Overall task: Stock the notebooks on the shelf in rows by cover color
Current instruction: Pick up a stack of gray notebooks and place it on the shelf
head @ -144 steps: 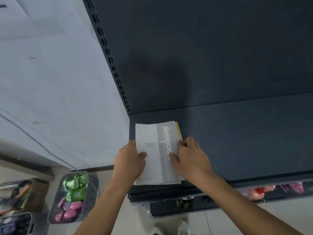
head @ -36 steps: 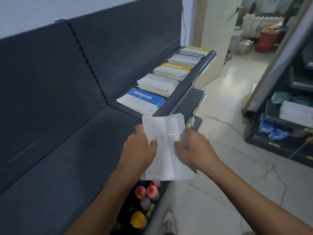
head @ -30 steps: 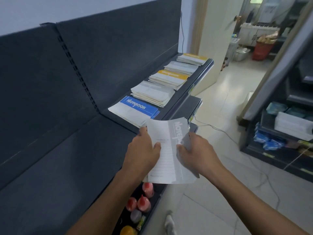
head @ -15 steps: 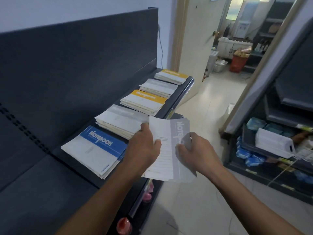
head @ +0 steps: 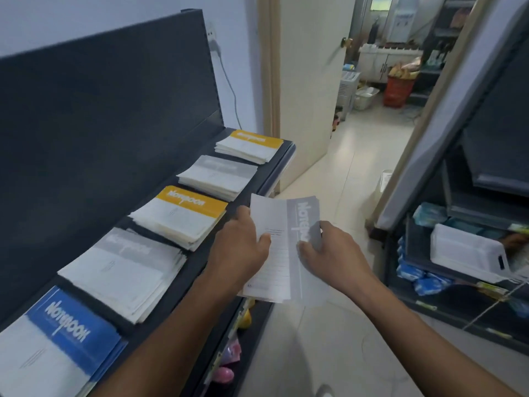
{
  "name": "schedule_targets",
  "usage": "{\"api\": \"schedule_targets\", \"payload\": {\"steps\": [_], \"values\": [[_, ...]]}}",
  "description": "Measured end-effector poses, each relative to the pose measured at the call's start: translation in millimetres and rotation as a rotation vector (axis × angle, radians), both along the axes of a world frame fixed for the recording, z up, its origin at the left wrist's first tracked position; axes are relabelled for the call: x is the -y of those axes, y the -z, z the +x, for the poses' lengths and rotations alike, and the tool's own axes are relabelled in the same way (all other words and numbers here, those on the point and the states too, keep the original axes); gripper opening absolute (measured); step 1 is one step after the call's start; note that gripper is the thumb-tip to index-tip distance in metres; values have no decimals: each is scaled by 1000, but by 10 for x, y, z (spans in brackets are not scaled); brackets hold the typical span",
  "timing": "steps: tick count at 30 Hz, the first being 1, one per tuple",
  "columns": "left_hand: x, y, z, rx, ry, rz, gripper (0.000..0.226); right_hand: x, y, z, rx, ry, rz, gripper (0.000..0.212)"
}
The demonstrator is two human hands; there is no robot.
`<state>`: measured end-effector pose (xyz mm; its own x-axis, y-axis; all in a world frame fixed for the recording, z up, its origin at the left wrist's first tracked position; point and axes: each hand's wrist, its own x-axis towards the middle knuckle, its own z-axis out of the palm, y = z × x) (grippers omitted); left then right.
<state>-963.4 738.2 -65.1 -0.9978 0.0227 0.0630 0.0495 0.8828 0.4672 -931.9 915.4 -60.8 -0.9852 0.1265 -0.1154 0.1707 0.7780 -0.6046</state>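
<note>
Both hands hold a small stack of grey-banded notebooks (head: pixel 283 247) in the air just off the front edge of the dark shelf (head: pixel 197 259). My left hand (head: pixel 239 247) grips its left edge and my right hand (head: pixel 329 253) grips its right edge. On the shelf lie several stacks in a row: a blue-banded stack (head: pixel 54 342) nearest, a grey-banded stack (head: pixel 126 270), a yellow-banded stack (head: pixel 180 216), another grey-banded stack (head: pixel 217 176) and a far yellow-banded stack (head: pixel 249 146).
A lower shelf under my arms carries coloured items (head: pixel 229 365). To the right stands another rack (head: pixel 469 253) with packaged goods. Pale tiled floor (head: pixel 329 339) runs between them toward an open door (head: pixel 303 96) and a cluttered back room.
I lifted the grey-banded stack off the bare shelf section and carried it to the right along the shelf. The stacked notebooks came into view and now lie to the left of my hands.
</note>
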Motion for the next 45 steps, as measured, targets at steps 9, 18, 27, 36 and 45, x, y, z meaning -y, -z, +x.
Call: {"api": "schedule_targets", "payload": {"steps": [9, 18, 27, 36, 45], "values": [[-573, 63, -827, -2, -116, -23, 44, -631, 99, -1010, 17, -122, -49, 28], [-502, 174, -1641, 55, -328, -7, 47, -487, 268, -2152, 29, -272, -54, 29], [-450, 293, -2632, 57, -443, 54, 43, -374, 302, -3367, -15, -364, 89, 20], [-65, 308, -2723, 2, -680, 95, 41, 158, 372, -3949, -37, -612, 80, 34], [131, 452, -2667, -6, -1062, 83, 46, 797, 421, -4245, -77, -891, 103, 46]]}}
